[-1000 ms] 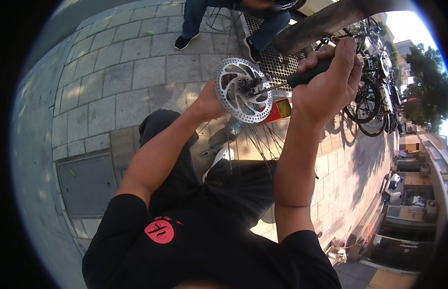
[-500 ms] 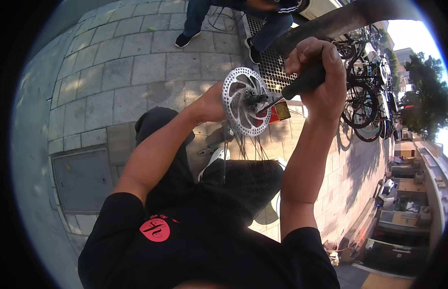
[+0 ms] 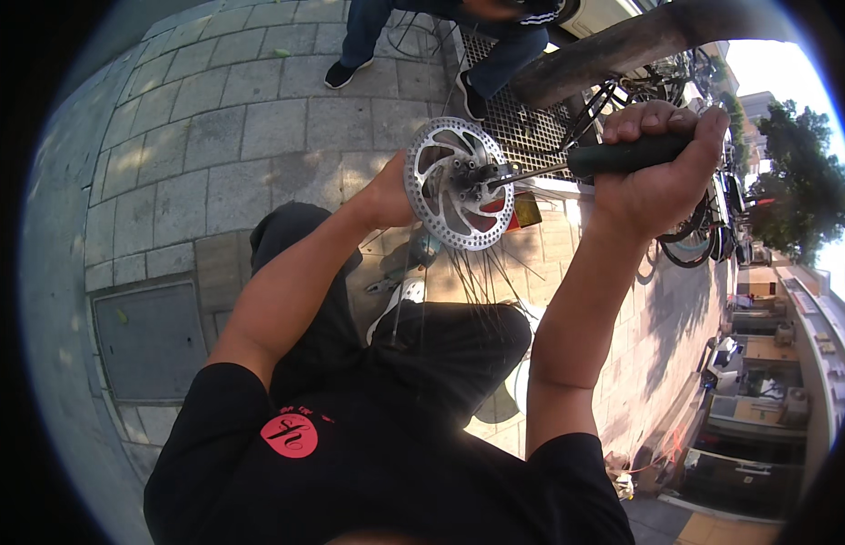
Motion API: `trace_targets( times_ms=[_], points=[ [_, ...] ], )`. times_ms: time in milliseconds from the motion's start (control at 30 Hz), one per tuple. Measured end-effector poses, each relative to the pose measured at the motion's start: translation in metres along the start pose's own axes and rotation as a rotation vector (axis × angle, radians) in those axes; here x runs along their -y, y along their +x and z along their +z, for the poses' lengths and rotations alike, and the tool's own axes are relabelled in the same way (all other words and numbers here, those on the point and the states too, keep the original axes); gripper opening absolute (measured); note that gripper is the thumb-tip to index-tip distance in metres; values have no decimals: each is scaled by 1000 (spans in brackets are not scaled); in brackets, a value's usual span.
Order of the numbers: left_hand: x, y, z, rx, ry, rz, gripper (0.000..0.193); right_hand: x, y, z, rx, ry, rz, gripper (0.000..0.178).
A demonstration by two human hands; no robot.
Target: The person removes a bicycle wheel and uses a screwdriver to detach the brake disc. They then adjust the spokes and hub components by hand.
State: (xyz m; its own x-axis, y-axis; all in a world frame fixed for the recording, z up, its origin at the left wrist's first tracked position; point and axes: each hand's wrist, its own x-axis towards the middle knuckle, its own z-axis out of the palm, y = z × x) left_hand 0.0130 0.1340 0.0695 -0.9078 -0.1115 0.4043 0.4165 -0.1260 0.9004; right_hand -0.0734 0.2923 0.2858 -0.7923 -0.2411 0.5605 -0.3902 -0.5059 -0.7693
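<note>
A silver brake disc [image 3: 454, 238] with a drilled rim is mounted on a bicycle wheel hub [image 3: 468, 178], held up before me. Thin loose-looking spokes [image 3: 477, 282] hang below it. My left hand [image 3: 392, 194] grips the hub from behind the disc's left side, its fingers hidden by the disc. My right hand [image 3: 659, 168] is closed round the dark green handle of a screwdriver [image 3: 622, 158]. The shaft lies nearly level, pointing left, with its tip at the disc's middle near the hub bolts. Whether the tip sits in a bolt I cannot tell.
Beneath the hub lie a plier-like tool [image 3: 382, 285] and a red and yellow box [image 3: 526, 211]. Another person's shoe [image 3: 473, 95] rests by a metal grating [image 3: 522, 123]. A tree trunk [image 3: 622, 54] slants behind. Parked bicycles [image 3: 700, 232] stand at right.
My right hand has swung right, bringing the screwdriver from a steep slant to nearly level. The disc has shifted slightly left and faces me more. My left hand stays behind it.
</note>
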Motion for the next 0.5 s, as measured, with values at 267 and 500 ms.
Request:
trace_targets(
  times_ms=[267, 500],
  points=[
    [12, 1, -2, 8, -114, -30, 72, -12, 1, -5, 105, 87, 11, 45],
    [13, 1, -2, -10, -118, -9, 72, -15, -1, -1, 111, 90, 29, 46]
  ],
)
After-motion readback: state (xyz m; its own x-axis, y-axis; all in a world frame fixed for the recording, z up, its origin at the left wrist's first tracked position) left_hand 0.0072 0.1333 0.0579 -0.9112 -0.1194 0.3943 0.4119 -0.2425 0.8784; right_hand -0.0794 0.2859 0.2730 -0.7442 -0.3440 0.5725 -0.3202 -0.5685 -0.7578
